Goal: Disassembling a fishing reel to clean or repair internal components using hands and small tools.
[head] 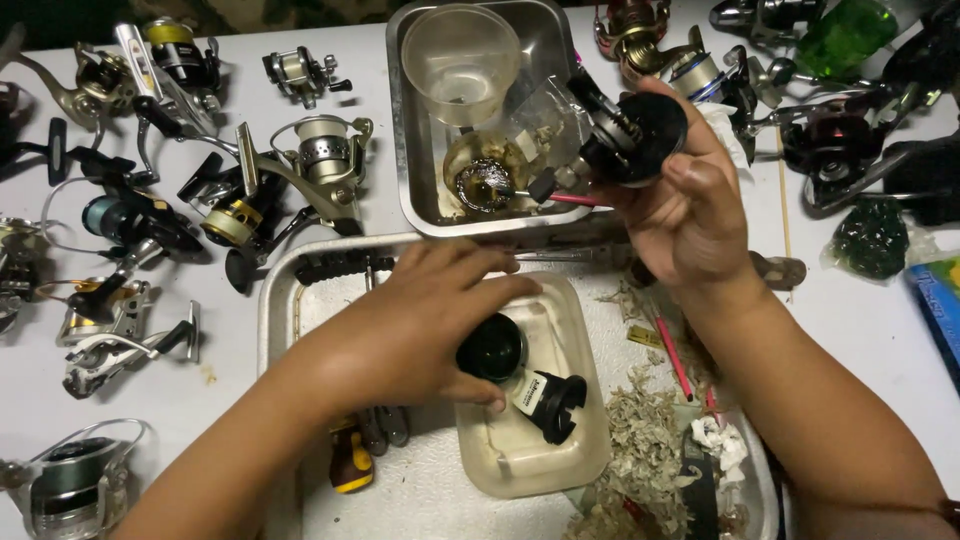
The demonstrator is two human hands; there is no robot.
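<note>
Right hand (690, 205): clamped on black reel part (635, 135), 1 o'clock, above steel pan (410, 150).
Left hand (420, 320): closed over dark cup (492, 347) in cream tub (575, 440).
Handling: reel part looks rigid, weighty, likely greasy; take hold round the body.

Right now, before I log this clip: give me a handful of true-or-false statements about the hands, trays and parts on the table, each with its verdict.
1. The right hand holds a black reel part over a steel tray. True.
2. The left hand rests flat on bare table. False: it is over a cream plastic tray, at a black cup-shaped part.
3. A clear plastic cup sits in the steel tray. True.
4. Fishing reels lie only to the person's right. False: many lie on the left too.
5. A yellow-handled tool lies beside the cream tray. True.
</note>
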